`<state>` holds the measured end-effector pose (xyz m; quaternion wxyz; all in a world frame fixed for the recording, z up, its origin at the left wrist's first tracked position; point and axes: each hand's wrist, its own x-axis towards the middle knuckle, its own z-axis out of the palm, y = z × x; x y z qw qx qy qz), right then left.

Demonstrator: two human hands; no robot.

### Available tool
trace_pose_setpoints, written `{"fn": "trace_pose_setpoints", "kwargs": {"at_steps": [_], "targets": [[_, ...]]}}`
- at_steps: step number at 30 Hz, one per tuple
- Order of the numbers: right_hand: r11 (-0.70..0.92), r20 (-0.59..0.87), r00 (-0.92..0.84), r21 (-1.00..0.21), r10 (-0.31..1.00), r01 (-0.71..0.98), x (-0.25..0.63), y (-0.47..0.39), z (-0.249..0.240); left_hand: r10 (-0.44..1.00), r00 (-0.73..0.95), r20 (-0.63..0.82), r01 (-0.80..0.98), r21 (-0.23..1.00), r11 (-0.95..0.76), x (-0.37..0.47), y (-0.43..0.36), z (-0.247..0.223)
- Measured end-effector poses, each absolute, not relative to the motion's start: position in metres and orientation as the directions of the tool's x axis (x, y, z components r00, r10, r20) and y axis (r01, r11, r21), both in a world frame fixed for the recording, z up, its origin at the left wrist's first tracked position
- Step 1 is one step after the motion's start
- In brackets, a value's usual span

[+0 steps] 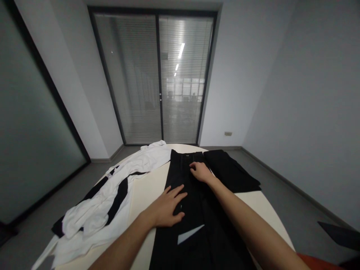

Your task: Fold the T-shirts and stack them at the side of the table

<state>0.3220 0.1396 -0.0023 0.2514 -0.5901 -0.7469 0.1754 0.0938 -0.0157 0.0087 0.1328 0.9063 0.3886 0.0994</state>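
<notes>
A pair of black trousers [194, 210] lies lengthwise on the table, waistband at the far end and legs running toward me. My left hand [170, 206] rests on it palm down with fingers spread, over the left side. Farther up, just below the waistband, my right hand [201, 171] has its fingers curled and drawn together against the black cloth. Its fingertips seem to pinch the fabric, though the contact is small and dim. A pale wedge-shaped patch [189, 234] shows on the trousers below my left hand.
A folded black garment [232, 172] lies to the right of the trousers. White clothing with black parts [112, 198] is heaped along the left side of the round cream table [146, 187]. Beyond the table stand a glass partition with blinds [140, 82] and grey walls.
</notes>
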Motion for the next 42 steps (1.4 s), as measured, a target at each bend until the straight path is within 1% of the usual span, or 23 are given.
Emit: {"fn": "trace_pose_setpoints", "kwargs": {"at_steps": [3,6,8,9,11,13,17,19,22,27,29,32,35,39,42], "targets": [[0.273,0.109,-0.251,-0.456,0.962,0.847,0.335,0.125,-0.009,0.797,0.582,0.161,0.757,0.251,-0.604,0.095,-0.017,0.011],[0.297,0.037,-0.304,-0.358,0.952,0.885,0.340,0.111,-0.023,0.852,0.490,0.182,0.845,0.143,-0.516,0.102,-0.023,0.014],[0.295,0.067,-0.290,-0.356,0.955,0.887,0.341,0.104,-0.031,0.871,0.465,0.159,0.871,0.094,-0.482,0.108,-0.026,0.016],[0.296,0.101,-0.279,-0.369,0.955,0.881,0.341,0.101,-0.034,0.877,0.457,0.147,0.876,0.093,-0.472,0.111,-0.027,0.017],[0.312,0.171,-0.264,-0.401,0.949,0.861,0.341,0.097,-0.039,0.889,0.437,0.136,0.880,0.138,-0.454,0.116,-0.028,0.017],[0.333,0.216,-0.263,-0.432,0.940,0.838,0.343,0.096,-0.040,0.905,0.398,0.150,0.879,0.220,-0.423,0.118,-0.027,0.016],[0.364,0.241,-0.281,-0.452,0.929,0.814,0.345,0.095,-0.039,0.916,0.342,0.212,0.850,0.345,-0.397,0.118,-0.022,0.011],[0.379,0.249,-0.294,-0.446,0.923,0.811,0.346,0.095,-0.038,0.917,0.337,0.213,0.832,0.388,-0.396,0.117,-0.021,0.007],[0.401,0.266,-0.310,-0.439,0.913,0.804,0.346,0.096,-0.037,0.912,0.351,0.211,0.797,0.444,-0.409,0.116,-0.019,0.000],[0.404,0.286,-0.300,-0.447,0.910,0.798,0.347,0.097,-0.038,0.884,0.381,0.273,0.723,0.509,-0.468,0.121,-0.019,-0.001],[0.394,0.286,-0.287,-0.459,0.914,0.796,0.347,0.097,-0.039,0.855,0.441,0.272,0.696,0.499,-0.517,0.121,-0.020,0.000],[0.386,0.288,-0.276,-0.467,0.917,0.796,0.346,0.097,-0.039,0.785,0.564,0.257,0.651,0.447,-0.614,0.119,-0.023,0.001],[0.398,0.309,-0.277,-0.456,0.910,0.796,0.347,0.096,-0.038,0.724,0.647,0.239,0.613,0.402,-0.680,0.115,-0.027,-0.001],[0.438,0.337,-0.304,-0.458,0.891,0.774,0.345,0.095,-0.031,0.692,0.691,0.209,0.594,0.381,-0.708,0.111,-0.029,-0.001],[0.410,0.306,-0.289,-0.482,0.907,0.774,0.338,0.096,-0.021,0.688,0.691,0.220,0.590,0.379,-0.713,0.110,-0.028,0.001]]}}
